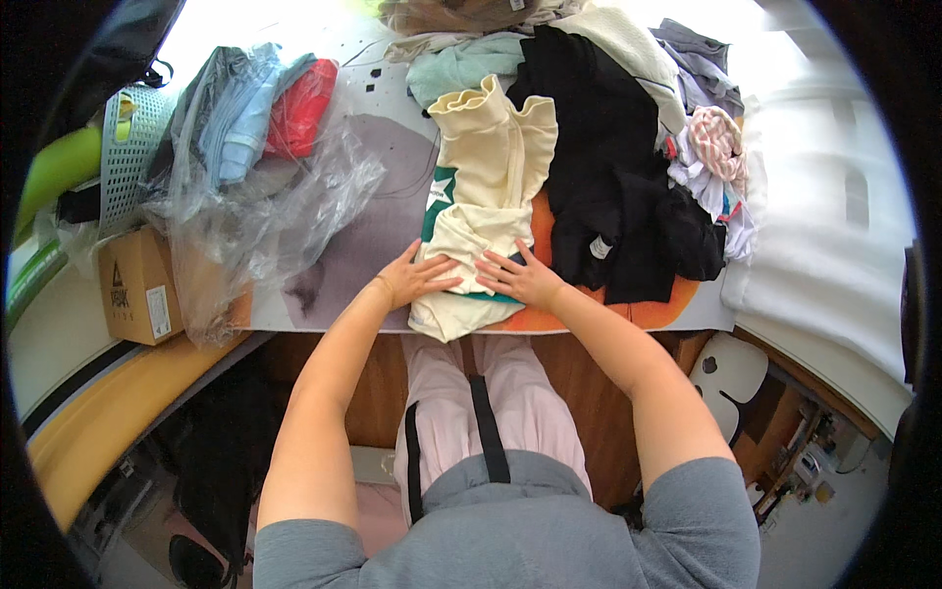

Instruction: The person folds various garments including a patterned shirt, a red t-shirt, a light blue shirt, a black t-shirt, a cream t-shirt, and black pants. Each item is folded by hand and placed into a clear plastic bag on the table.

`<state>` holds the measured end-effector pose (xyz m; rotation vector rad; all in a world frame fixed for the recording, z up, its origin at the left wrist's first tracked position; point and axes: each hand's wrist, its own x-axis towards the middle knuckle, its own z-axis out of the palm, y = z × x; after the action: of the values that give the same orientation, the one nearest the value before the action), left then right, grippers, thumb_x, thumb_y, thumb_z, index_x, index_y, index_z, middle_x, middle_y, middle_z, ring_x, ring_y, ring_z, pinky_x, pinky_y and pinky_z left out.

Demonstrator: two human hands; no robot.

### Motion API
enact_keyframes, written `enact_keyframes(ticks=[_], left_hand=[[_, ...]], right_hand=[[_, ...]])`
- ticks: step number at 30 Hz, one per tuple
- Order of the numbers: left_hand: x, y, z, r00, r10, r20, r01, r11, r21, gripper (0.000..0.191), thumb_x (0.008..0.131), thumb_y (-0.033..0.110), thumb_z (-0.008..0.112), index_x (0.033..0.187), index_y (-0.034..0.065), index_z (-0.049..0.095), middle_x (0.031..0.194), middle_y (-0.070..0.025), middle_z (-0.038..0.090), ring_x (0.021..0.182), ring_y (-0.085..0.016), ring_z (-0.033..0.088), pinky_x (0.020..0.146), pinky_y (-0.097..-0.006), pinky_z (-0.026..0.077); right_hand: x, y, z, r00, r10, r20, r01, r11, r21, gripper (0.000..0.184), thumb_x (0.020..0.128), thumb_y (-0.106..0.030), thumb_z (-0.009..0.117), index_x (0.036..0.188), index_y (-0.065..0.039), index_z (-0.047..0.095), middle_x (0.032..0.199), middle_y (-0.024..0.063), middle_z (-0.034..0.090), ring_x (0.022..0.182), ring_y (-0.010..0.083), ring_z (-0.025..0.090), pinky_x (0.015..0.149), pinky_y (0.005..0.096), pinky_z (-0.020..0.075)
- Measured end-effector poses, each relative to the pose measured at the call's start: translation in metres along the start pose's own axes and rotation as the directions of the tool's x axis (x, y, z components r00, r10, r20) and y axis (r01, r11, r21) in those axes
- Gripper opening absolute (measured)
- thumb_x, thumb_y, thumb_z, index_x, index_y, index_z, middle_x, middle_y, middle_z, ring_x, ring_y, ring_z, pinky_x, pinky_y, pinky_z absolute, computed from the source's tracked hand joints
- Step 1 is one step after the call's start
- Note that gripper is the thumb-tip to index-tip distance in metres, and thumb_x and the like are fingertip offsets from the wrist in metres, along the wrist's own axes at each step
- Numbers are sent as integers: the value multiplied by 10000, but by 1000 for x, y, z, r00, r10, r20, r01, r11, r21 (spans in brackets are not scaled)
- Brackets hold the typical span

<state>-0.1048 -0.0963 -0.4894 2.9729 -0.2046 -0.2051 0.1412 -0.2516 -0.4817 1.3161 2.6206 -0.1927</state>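
A cream garment with green panels and a white star [486, 184] lies partly folded before me, its gathered end pointing away from me and its near end at the table's front edge. My left hand [418, 277] lies palm down on the left side of its folded lower part, fingers spread. Across from it, my right hand [521, 278] presses flat on the right side, fingers also apart. Neither hand is closed around the fabric. What lies under the folds is hidden. A black garment [603, 147] lies just right of the cream one.
Clear plastic bags with blue and red clothing [246, 140] lie at left, beside a cardboard box [140, 287] and a perforated plastic basket [132, 158]. A pale green cloth [464, 66] and other garments are heaped behind. A pink-striped cloth [715, 143] lies at right, near white fabric [817, 221].
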Motion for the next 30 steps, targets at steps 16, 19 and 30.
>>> enact_keyframes(ticks=[16,19,30], left_hand=[[63,25,-3,303,-718,627,888,-26,-459,608,743,476,611,924,-104,612,914,-218,629,837,-282,621,717,-355,461],[76,18,12,318,-444,838,857,-244,-454,645,742,529,580,979,-70,606,946,-200,626,877,-282,606,757,-366,462],[11,102,-35,375,-650,661,-259,-758,-599,650,814,577,465,1259,108,395,1237,-69,469,1130,-227,442,904,-383,379]], right_hand=[[-7,-52,-71,596,790,-144,-578,547,606,762,672,-320,691,1271,-11,336,1227,215,443,1084,348,468,902,447,367],[13,-84,-87,810,573,-125,-503,788,355,803,646,-305,707,1284,-14,315,1233,212,410,1066,340,461,893,469,364],[40,-30,-76,750,610,254,-262,-79,962,552,615,-156,677,1111,-40,464,1019,153,584,952,279,567,809,343,454]])
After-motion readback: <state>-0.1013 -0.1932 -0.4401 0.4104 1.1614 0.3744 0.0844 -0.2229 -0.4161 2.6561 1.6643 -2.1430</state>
